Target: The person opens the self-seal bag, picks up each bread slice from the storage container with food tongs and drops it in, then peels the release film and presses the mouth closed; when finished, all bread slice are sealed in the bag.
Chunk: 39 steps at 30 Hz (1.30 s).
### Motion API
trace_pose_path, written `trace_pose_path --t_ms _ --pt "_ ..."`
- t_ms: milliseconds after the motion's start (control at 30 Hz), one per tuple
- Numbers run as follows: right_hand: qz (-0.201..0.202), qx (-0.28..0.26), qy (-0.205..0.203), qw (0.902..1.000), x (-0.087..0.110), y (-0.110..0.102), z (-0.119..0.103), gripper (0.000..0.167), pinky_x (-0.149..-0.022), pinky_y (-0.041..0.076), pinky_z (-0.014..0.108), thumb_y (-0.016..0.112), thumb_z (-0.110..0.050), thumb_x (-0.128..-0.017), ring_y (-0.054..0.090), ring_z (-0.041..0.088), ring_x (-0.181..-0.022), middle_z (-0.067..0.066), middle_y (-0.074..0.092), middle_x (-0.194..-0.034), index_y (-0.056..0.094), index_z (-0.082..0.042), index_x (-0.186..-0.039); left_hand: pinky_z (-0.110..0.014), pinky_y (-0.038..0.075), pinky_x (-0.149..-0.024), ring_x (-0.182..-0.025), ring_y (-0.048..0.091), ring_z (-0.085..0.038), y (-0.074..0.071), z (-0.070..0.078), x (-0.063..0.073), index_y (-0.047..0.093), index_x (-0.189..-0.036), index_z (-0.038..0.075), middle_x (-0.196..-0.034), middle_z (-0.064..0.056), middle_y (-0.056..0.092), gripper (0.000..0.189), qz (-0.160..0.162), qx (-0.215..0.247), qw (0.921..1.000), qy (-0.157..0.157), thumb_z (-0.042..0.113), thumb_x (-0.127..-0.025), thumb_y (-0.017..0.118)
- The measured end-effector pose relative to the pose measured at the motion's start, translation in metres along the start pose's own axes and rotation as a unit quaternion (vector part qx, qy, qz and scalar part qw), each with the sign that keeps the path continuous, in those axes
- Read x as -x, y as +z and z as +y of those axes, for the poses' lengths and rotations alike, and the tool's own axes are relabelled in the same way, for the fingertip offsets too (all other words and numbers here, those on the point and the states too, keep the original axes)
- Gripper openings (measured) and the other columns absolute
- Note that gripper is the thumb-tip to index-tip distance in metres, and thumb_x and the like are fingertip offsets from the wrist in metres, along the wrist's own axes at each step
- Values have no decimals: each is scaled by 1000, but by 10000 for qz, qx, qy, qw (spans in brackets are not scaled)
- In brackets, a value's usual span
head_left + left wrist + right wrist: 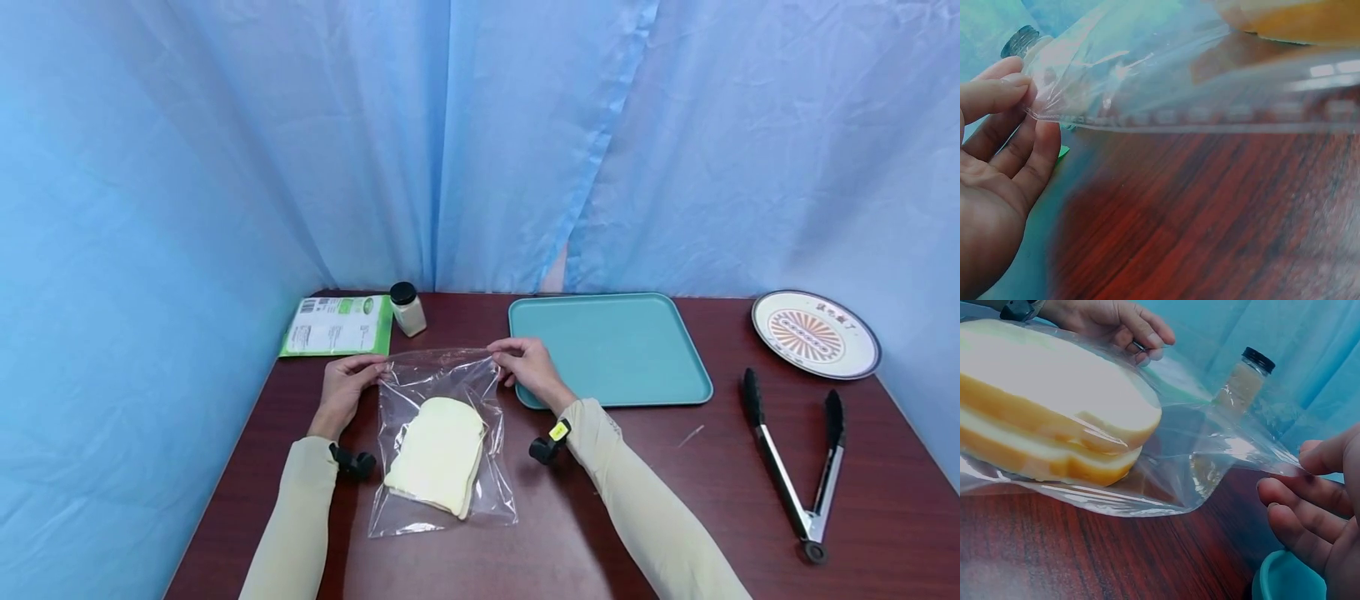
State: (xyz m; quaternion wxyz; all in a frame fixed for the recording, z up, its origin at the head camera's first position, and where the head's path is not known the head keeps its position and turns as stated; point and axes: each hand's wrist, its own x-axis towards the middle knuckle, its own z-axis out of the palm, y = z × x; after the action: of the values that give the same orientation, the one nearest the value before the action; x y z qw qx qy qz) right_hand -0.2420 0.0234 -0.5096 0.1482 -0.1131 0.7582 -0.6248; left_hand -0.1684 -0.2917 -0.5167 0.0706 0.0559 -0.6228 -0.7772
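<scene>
Two stacked slices of bread (437, 450) lie inside a clear plastic bag (498, 500) on the table. In the right wrist view the bread (1054, 381) shows pale faces and browned crusts through the film. My left hand (348, 387) pinches the bag's far left corner between thumb and finger; the left wrist view shows the film gathered at those fingertips (1019, 84). With thumb and index finger, my right hand (528, 367) pinches the far right corner. The bag's far edge is stretched between both hands.
A green-and-white packet (337, 325) and a black-lidded jar (408, 312) stand at the back left. Right of the bag lies a teal tray (611, 350). Farther right are a patterned plate (855, 350) and spread tongs (783, 475). Blue curtains (375, 150) enclose the table.
</scene>
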Motion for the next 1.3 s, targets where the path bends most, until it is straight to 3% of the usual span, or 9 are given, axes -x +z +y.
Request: trace_pose_path --t_ms 233,333,433,500,700,833,900,1100,1300 --pt "224 413 17 9989 -2 2 -2 17 -55 55 29 67 -10 -95 62 10 -60 13 72 -89 75 -5 -108 -22 59 -66 -67 72 -8 0 0 -1 63 -109 -24 -75 2 77 25 57 -67 9999 -89 -9 -89 67" --pt "247 428 -34 9988 -3 3 -3 17 -57 56 31 67 -10 -95 61 10 -65 17 72 -95 75 -4 -109 -22 59 -66 -68 72 -8 1 2 -1 73 -102 -10 -75 1 77 14 53 -67 9999 -129 -10 -89 66" --pt "224 418 -88 9988 -4 2 -4 19 -56 56 31 66 -8 -95 62 9 -66 21 74 -101 75 -3 -110 -22 59 -66 -68 73 -9 1 4 -1 79 -88 8 -75 0 77 24 8 -9 9999 -124 -11 -89 65" --pt "233 341 -87 9991 -5 2 -4 20 -55 55 29 66 -6 -94 61 9 -62 22 74 -102 74 -2 -112 -22 59 -66 -68 73 -9 1 3 -1 79 -87 9 -75 0 77 26 -27 14 9999 -133 -12 -89 64" --pt "327 8 -221 9992 -8 -1 -1 21 -50 52 26 68 -1 -90 57 9 -50 21 76 -97 75 3 -110 -22 59 -66 -68 72 -9 -2 1 -2 74 -100 -10 -75 1 77 14 25 -58 9998 -174 -11 -89 66" --pt "281 -129 -400 9987 -8 -2 -1 18 -50 51 27 68 1 -90 59 9 -52 28 74 -96 75 6 -105 -22 58 -64 -68 71 -8 -4 0 -1 60 -113 -27 -76 2 77 29 -33 -121 9998 -125 -9 -90 66" --pt "235 -164 -419 9987 -7 -4 0 17 -51 51 27 68 1 -90 61 10 -54 31 73 -98 76 7 -104 -22 57 -64 -68 71 -8 -4 -1 0 60 -113 -27 -77 3 77 30 -77 -89 9999 -94 -9 -90 65" --pt "127 -238 -386 9989 -5 -7 -1 16 -52 50 27 65 3 -92 63 14 -57 34 71 -98 75 9 -103 -22 57 -64 -71 72 -7 -4 -1 2 74 -100 -11 -78 3 78 16 -141 -63 9999 24 -13 -89 63" --pt "0 -191 -488 9986 7 -8 -19 16 -52 49 24 62 8 -91 62 12 -57 35 70 -91 73 13 -100 -22 56 -63 -70 69 -6 -3 -1 2 63 -104 -27 -77 5 76 19 29 -263 9997 11 -18 -88 56"
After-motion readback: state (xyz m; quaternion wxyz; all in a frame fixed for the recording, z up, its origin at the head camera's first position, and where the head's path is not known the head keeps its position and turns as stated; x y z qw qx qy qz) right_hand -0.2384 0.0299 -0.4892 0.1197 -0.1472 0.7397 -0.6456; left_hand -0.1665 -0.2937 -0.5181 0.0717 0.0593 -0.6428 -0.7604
